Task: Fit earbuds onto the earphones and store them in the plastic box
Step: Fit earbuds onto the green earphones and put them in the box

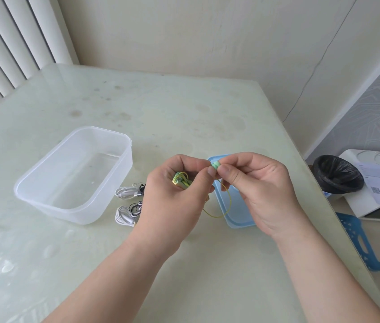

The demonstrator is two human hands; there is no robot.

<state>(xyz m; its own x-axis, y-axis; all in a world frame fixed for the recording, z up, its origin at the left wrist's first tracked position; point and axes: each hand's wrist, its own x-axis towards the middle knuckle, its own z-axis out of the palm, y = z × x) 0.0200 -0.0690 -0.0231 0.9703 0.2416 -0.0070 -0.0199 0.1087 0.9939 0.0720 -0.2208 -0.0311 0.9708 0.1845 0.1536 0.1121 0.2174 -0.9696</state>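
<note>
Fingertips of both hands meet above the blue lid (238,215). The left hand (175,194) pinches the green earphone (215,165) with thumb and forefinger, its other fingers curled round the coiled green-yellow cable (181,180). The right hand (261,190) pinches the earphone's tip, and a cable loop hangs beneath. The clear plastic box (72,210) stands open on the table (161,108), left of the hands, with two white earphone bundles (127,194) just beside it.

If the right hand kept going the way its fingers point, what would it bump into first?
Probably the left hand: the right hand points leftward, and both pinch the small green earbud between them. Depth is hard to judge.
</note>
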